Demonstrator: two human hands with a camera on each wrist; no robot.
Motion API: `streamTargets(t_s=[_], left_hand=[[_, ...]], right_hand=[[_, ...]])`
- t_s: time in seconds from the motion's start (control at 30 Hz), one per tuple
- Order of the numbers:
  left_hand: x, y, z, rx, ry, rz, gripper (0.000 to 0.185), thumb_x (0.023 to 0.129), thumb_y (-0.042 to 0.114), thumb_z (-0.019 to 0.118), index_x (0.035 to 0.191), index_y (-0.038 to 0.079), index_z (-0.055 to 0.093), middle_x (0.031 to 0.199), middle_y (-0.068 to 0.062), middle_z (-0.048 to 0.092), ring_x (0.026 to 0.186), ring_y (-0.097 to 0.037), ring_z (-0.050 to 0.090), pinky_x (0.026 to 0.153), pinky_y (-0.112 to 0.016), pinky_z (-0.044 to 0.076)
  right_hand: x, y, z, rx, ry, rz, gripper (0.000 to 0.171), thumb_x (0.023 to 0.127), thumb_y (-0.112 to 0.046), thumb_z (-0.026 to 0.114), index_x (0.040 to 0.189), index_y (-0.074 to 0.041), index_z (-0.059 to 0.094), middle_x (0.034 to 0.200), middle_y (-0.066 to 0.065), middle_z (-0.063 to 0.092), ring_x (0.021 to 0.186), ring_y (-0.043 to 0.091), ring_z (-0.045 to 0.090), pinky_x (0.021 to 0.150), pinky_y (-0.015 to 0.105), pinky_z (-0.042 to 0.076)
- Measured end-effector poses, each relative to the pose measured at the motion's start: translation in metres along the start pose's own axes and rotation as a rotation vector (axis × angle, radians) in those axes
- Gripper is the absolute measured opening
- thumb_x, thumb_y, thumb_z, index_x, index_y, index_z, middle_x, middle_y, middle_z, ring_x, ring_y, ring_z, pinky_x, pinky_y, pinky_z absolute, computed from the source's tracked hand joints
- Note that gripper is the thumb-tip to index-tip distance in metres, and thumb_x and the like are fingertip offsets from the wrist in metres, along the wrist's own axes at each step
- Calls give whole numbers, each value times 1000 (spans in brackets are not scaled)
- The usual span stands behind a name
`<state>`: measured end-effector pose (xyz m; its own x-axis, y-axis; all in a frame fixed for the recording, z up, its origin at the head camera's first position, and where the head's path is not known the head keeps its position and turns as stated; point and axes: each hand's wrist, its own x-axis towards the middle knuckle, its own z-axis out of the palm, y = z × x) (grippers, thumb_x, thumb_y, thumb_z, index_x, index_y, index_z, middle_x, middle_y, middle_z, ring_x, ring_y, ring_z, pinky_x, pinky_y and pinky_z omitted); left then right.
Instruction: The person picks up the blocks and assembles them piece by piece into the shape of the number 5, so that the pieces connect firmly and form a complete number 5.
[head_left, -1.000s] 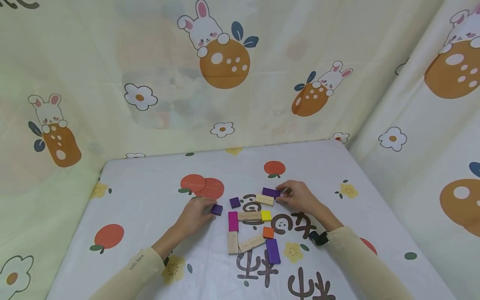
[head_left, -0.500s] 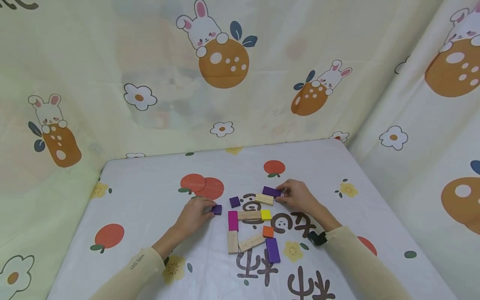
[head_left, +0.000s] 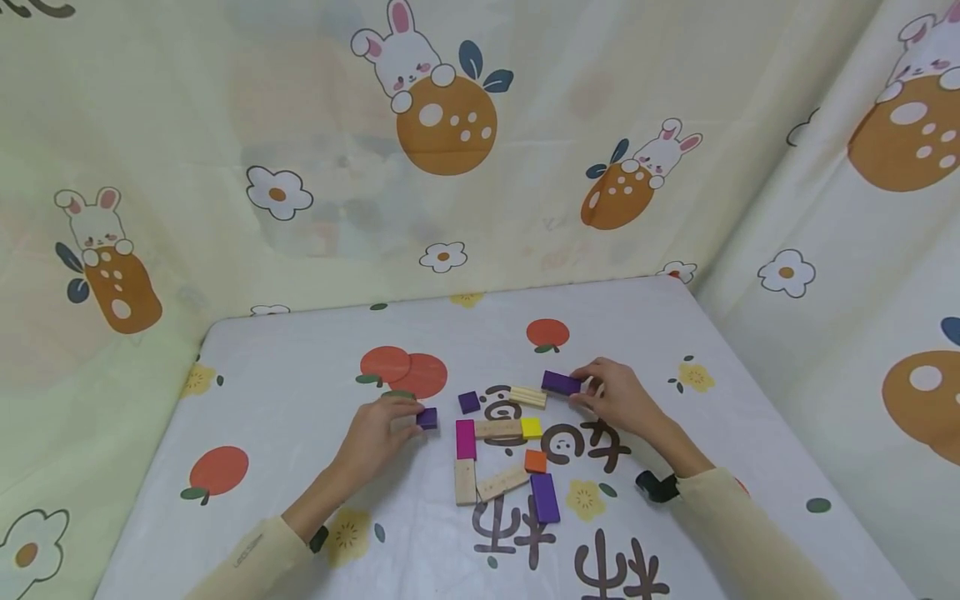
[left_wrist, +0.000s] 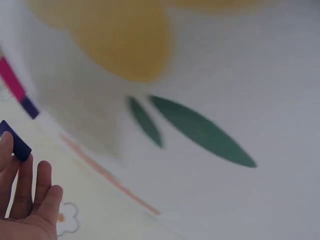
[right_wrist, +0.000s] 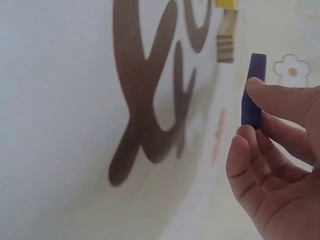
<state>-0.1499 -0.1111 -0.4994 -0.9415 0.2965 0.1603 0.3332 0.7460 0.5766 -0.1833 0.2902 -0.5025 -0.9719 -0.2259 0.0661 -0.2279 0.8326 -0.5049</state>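
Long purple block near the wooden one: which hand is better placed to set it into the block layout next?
Probably the right. The right hand already pinches the long purple block beside the wooden block. The left hand is occupied, pinching a small purple block on the layout's other side.

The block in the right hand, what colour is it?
Purple. The block, pinched by the right hand, shows best in the head view.
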Motion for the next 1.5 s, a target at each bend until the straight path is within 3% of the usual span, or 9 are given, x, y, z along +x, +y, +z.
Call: streamTargets(t_s=[0.17,0.47,0.73,0.87,1.07,1.3,1.5], left_hand=[[-19,20,-4,-68,-16,-10,34,84,10,89,117,11,82,120,-4,80,122,-26,72,105,-46,58],[-55,47,-2,-91,-109,58,32,83,11,89,115,12,83,115,1,81,112,-18,74,98,-40,61],[-75,55,10,-111,-284,70,30,83,19,91,112,20,84,111,12,82,111,-12,72,98,-42,57],[-82,51,18,-103,-334,69,29,80,21,92,108,22,85,107,13,82,107,-10,72,93,-36,55],[-87,46,23,-69,-340,107,26,77,21,94,103,21,86,102,13,82,102,-7,71,88,-31,53],[-87,45,21,-13,-390,139,26,77,17,93,102,20,85,101,13,81,101,-6,70,91,-34,56],[-85,50,20,27,-441,149,29,79,17,92,107,18,84,104,11,81,102,-7,69,94,-33,58]], right_hand=[[-22,-6,-12,20,-21,-36,33,90,-15,85,121,-7,76,110,7,71,86,13,61,66,20,50],[-68,-33,-25,92,-89,-87,30,85,-12,89,113,-12,77,100,-2,69,80,10,59,65,18,51],[-100,-47,-16,225,-244,-168,31,82,-21,92,108,-21,76,92,-5,67,77,9,58,63,19,51],[-110,-53,-6,278,-369,-167,30,82,-26,92,108,-26,78,98,-9,71,82,4,59,67,19,50],[-121,-55,12,322,-489,-192,29,83,-28,92,108,-30,79,99,-15,67,78,-1,58,64,17,51],[-127,-60,25,213,-518,-264,27,83,-31,91,107,-28,81,97,-19,64,66,-8,51,59,14,48],[-128,-62,31,149,-500,-291,28,83,-30,92,108,-26,82,98,-20,65,66,-9,50,61,13,47]])
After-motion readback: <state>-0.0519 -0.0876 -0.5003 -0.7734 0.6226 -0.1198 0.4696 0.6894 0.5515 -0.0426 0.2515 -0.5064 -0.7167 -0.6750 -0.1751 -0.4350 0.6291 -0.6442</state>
